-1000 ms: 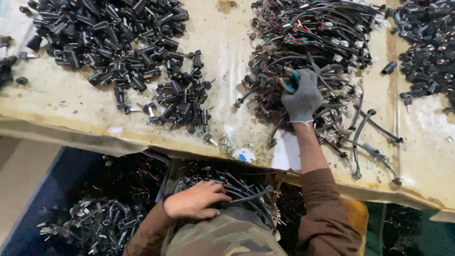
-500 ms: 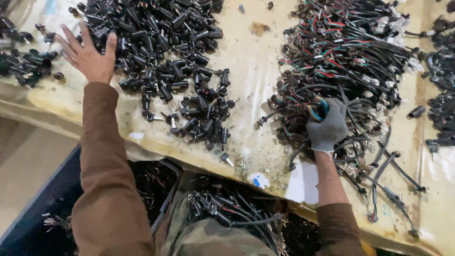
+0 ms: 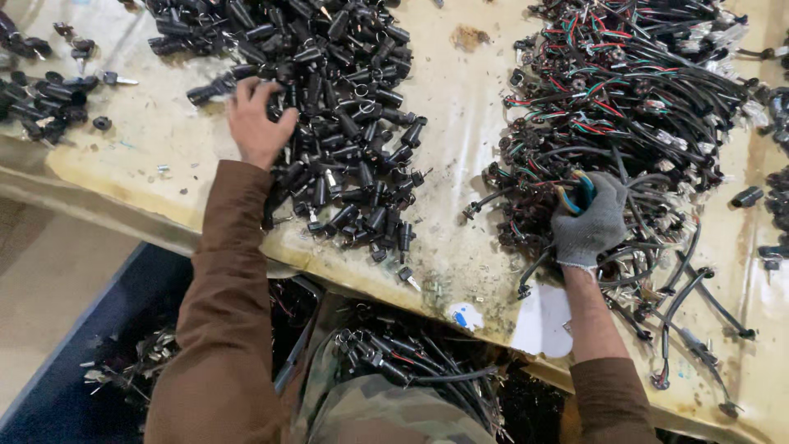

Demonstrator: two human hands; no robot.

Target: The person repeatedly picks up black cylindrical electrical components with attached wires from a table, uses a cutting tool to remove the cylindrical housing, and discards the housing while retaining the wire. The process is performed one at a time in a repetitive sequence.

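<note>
My bare left hand (image 3: 256,122) rests on the near left edge of a big heap of small black cylindrical parts (image 3: 337,107), fingers curled into them; whether it holds one is hidden. My right hand (image 3: 588,220), in a grey knit glove, is closed on a small blue-handled tool (image 3: 579,196) and presses into a tangled pile of black cables with red and green wires (image 3: 625,107). Both piles lie on a worn yellowish table (image 3: 460,140). Brown sleeves cover both my arms.
Loose black cables (image 3: 699,304) trail toward the table's near right edge. A few more black parts (image 3: 45,90) sit at the far left. Under the table edge, in my lap, lies a bunch of cables (image 3: 411,362). More parts lie on the dark floor (image 3: 123,370).
My left hand rose from my lap to the far left of the table, then came right onto the black parts heap. The gloved right hand stayed in the cable pile.
</note>
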